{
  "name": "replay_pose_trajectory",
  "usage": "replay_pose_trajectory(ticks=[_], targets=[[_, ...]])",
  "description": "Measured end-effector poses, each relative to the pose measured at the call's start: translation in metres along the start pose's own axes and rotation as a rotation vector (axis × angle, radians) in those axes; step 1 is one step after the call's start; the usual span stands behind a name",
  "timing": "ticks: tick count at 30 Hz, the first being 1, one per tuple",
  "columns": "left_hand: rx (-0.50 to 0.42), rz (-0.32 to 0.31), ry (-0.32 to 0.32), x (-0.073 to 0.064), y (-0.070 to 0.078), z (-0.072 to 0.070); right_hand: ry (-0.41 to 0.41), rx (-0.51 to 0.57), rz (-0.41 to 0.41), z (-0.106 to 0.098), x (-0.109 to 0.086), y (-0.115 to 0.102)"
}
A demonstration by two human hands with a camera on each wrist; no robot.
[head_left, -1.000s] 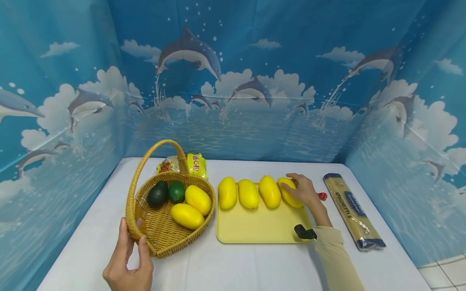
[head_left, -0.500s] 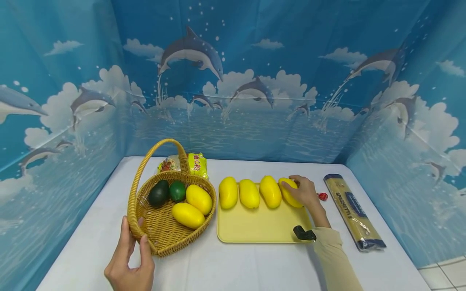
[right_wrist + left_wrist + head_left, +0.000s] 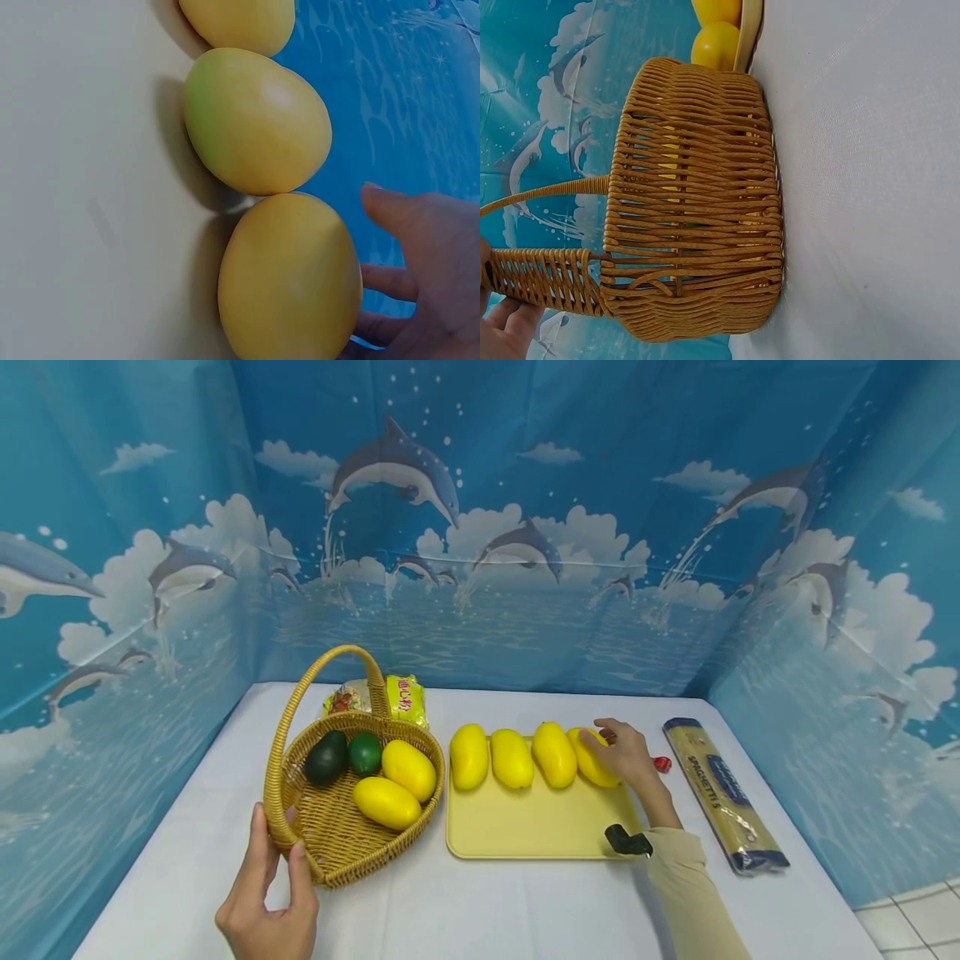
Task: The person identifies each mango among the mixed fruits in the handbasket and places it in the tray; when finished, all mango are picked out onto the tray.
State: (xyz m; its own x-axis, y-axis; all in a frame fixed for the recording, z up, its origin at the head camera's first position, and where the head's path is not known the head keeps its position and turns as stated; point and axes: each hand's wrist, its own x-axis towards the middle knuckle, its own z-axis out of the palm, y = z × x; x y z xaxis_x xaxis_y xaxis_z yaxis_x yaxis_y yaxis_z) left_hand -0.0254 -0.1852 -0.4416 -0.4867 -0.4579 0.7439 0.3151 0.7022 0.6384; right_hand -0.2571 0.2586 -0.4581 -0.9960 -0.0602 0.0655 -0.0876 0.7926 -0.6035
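My left hand grips the base of the handle of a wicker basket between thumb and fingers. Two yellow mangoes, a dark avocado and a smaller green fruit lie inside it. On the right, a pale yellow tray bears a row of several mangoes along its far side. My right hand is at the rightmost mango. In the right wrist view its fingers reach along that mango's side, while the thumb stands apart from it.
A packet of spaghetti lies at the right of the white table. A small red wrapped item sits beside the tray. Behind the basket is a yellow food bag. Dolphin-print curtains surround the table.
The rightmost mango has shifted very slightly left toward its neighbour, with my right hand beside it. My left hand and the basket stay nearly still. The head view has turned a little.
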Motion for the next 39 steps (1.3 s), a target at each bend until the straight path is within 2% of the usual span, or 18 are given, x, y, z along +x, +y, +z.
replay_pose_trajectory(ticks=[6, 11, 18, 22, 27, 33, 39], targets=[[-0.006, 0.001, -0.005, 0.001, 0.001, 0.0, 0.027, 0.023, 0.016, -0.002, -0.002, -0.004], [-0.009, 0.007, 0.002, 0.0, 0.003, 0.0, 0.078, 0.01, -0.042, -0.008, -0.005, -0.016], [-0.011, 0.002, -0.015, -0.001, -0.001, 0.0, 0.157, 0.057, -0.167, -0.023, -0.014, -0.054], [-0.012, -0.003, -0.008, -0.002, -0.003, 0.0, 0.141, 0.128, -0.236, -0.028, -0.019, -0.081], [-0.02, 0.009, 0.002, -0.001, -0.002, 0.0, 0.046, 0.199, -0.318, -0.035, -0.026, -0.111], [-0.023, 0.004, -0.012, -0.001, -0.001, -0.001, -0.215, 0.189, -0.456, -0.041, -0.033, -0.139], [-0.014, -0.02, -0.051, -0.003, -0.002, -0.003, -0.398, 0.278, -0.582, -0.027, -0.029, -0.157]])
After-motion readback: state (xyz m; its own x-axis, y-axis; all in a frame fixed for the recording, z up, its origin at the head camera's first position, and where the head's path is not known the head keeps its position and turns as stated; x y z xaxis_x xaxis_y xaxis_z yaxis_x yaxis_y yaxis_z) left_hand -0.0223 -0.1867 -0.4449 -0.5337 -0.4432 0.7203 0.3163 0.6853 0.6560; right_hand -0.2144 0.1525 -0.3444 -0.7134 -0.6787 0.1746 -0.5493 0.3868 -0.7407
